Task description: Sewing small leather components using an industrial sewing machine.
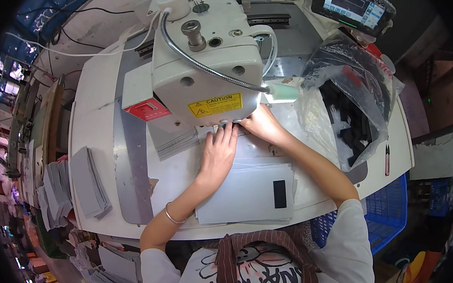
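Both hands work right under the head of a cream-coloured sewing machine (206, 61). The left hand (217, 154) lies flat, palm down, fingers (226, 133) stretched straight and pressed on a grey fabric panel (244, 192) on the counter (93, 132); it pins the panel rather than gripping it. The right hand (262, 124) comes in from the right, its fingers curled toward the needle area; whether they pinch a small piece there I cannot tell, as the machine head hides the tips.

The panel lies beneath and behind the left fingers, running back toward the person's body, its long axis roughly left to right. A small black rectangular patch (279, 193) sits on it, well behind both sets of fingers and upright, nearer the right forearm. The stitching point lies just ahead of the left fingertips, and both hands reach it about equally.

To the right of the right fingers, a clear plastic bag (352, 103) holds black pieces. Far left of the left fingers, 1 stack of grey panels (89, 182) rests at the counter edge.
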Tool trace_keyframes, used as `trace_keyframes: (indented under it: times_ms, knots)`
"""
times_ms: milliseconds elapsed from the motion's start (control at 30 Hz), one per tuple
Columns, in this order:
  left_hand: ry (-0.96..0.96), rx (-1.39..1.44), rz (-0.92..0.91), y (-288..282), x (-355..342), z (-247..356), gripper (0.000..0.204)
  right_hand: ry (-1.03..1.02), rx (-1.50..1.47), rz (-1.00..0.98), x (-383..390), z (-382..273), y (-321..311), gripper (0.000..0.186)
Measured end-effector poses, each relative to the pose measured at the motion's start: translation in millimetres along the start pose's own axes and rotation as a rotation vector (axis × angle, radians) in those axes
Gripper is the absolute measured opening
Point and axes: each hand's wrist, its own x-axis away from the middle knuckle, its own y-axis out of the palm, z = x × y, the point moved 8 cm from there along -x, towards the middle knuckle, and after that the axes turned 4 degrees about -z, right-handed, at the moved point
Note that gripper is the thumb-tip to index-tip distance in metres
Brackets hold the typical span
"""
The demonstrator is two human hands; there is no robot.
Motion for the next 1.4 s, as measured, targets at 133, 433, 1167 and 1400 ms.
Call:
trace_keyframes:
  times_ms: [133, 433, 1167, 1400]
  knots:
    - [-0.006, -0.038, -0.034, 5, 0, 2, 0.046, 0.027, 0.226, 0.021, 5, -8, -4, 0.018]
    - [0.012, -0.110, -0.023, 0, -6, 11, 0.048, -0.547, 0.654, 0.002, 52, -44, -15, 0.026]
    - [-0.051, 0.050, 0.020, -3, -9, 13, 0.046, -0.500, 0.542, 0.041, 70, -40, -21, 0.038]
    - [-0.095, 0.215, -0.008, 1, 5, -8, 0.044, -0.505, 0.472, 0.035, 63, -50, -3, 0.035]
